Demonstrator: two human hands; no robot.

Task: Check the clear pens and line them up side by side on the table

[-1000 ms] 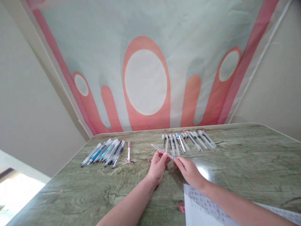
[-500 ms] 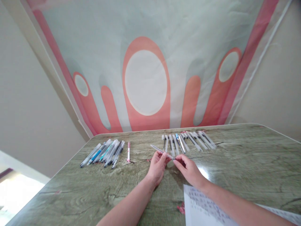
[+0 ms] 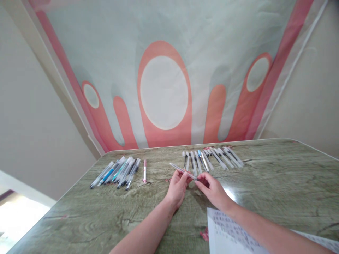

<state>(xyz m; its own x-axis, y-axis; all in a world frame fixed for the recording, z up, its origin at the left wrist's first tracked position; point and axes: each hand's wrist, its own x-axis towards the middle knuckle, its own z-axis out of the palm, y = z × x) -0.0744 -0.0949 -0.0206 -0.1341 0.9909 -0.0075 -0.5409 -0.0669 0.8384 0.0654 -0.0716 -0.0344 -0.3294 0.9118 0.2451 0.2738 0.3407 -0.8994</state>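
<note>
A slim, clear-barrelled pen [image 3: 178, 167] slants down to the right between my two hands, just above the table. My left hand [image 3: 177, 187] is closed round its middle, thumb on top. The fingers of my right hand [image 3: 210, 187] pinch its dark lower right end. Behind my hands lies a row of pens and pen parts [image 3: 221, 158], mostly clear with dark pieces, side by side. Left of my hands, a pink and white pen [image 3: 144, 171] lies by itself. Farther left is a loose pile of pens [image 3: 119, 171], clear, blue and teal.
Handwritten paper sheets [image 3: 222, 233] lie under my right forearm at the front of the wood-grain table [image 3: 87, 215]. A wall covering with coral shapes [image 3: 164, 137] rises behind the table's far edge.
</note>
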